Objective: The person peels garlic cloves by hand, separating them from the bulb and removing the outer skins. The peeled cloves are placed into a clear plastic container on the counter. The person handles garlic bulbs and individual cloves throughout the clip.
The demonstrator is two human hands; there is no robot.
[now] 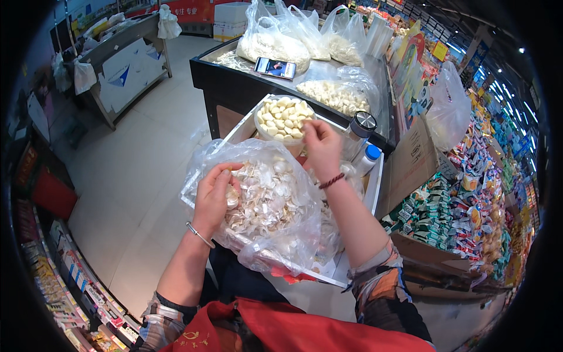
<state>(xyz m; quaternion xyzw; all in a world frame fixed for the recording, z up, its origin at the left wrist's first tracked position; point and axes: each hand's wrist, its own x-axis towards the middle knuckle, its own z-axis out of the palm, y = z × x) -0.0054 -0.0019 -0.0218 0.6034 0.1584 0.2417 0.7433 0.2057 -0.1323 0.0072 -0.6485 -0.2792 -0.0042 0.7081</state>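
Over a clear plastic bag full of garlic skins and garlic pieces (pixel 264 198), my left hand (pixel 215 193) holds an unpeeled garlic piece (pixel 232 197) in its curled fingers. My right hand (pixel 323 143) is at the right rim of a round clear tub heaped with peeled garlic cloves (pixel 283 116). Its fingertips are pinched together beside the cloves; whether a clove is between them cannot be told. The bag and the tub both rest in a shallow white tray (pixel 189 189).
Two bottles, one with a dark lid (pixel 364 123) and one with a blue cap (pixel 372 153), stand right of the tub. Behind, a black-edged counter (pixel 211 77) bears a phone (pixel 276 68), a bag of peeled cloves (pixel 334 94) and filled bags. Packaged snacks (pixel 429 215) lie at right.
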